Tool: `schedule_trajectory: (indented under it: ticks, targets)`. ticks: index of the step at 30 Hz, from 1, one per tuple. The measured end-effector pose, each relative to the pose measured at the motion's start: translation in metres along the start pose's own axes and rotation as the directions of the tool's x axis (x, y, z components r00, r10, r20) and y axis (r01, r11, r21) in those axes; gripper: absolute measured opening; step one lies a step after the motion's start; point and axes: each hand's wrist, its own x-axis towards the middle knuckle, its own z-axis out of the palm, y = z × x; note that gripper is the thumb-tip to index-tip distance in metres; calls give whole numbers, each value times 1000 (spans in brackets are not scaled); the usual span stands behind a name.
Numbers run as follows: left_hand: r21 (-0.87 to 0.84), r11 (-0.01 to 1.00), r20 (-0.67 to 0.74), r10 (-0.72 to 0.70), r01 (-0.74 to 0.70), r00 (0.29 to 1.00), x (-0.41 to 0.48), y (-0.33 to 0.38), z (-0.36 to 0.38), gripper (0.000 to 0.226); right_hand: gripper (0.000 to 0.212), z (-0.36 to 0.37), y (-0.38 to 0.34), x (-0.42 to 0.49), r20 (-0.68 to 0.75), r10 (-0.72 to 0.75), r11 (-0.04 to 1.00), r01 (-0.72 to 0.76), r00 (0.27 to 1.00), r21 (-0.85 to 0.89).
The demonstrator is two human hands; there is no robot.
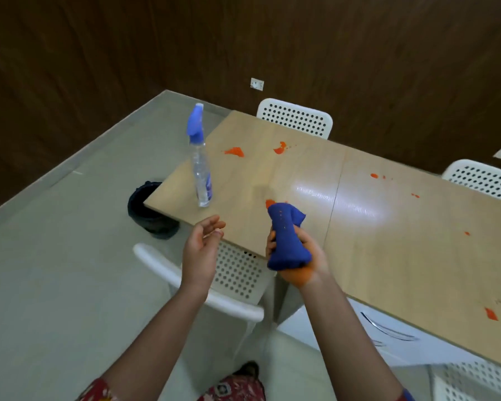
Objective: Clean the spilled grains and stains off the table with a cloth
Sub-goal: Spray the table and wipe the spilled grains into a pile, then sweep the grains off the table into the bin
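Note:
My right hand (304, 257) grips a bunched blue cloth (285, 235) just above the near edge of the light wooden table (388, 241). The cloth's top end hangs over an orange stain (269, 202). More orange stains lie farther off: one (234, 151) beside the bottle, another (280, 147) near the far end, small spots (374, 175) to the right, and a streak (491, 314) near the front right edge. My left hand (201, 247) hovers open, fingers relaxed, off the table's near corner, holding nothing. Orange smears mark my right wrist.
A clear spray bottle (200, 163) with a blue trigger head stands near the table's left corner. A dark bin (148, 209) sits on the floor beside that corner. White perforated chairs stand behind the table (297, 117), at the far right (486, 180) and under my hands (237, 273).

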Motion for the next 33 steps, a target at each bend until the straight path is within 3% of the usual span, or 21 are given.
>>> schedule_trajectory:
  ticks: [2,3,4,7,8,14,21,33]
  targets:
    - [2,1000,-23,-23,23,999,-15,2,-31,25,92,-4,27,-16,-5,37,998,-37,999,54]
    - [9,999,-36,-35,35,999,-20,3,-48,25,95,-3,43,-22,-32,51,996,-48,998,81]
    - [14,999,-51,-40,40,998,-24,3,-60,25,89,-1,53,-29,-56,64,994,-59,996,90]
    - [27,996,-102,-86,89,991,-26,3,-113,25,28,21,96,-38,-184,118,993,-112,976,47]
    - [32,994,-118,-104,108,988,-23,3,-132,25,19,29,110,-36,-197,134,991,-129,971,40]
    - [70,985,-144,-148,159,978,28,11,-244,21,22,89,200,20,-204,206,978,-194,957,79]
    - [218,950,-25,-223,223,975,138,39,-365,22,21,182,296,117,-252,214,976,-197,944,91]
    - [284,887,70,-397,363,915,311,12,-416,24,30,232,329,273,-430,158,985,-110,889,135]
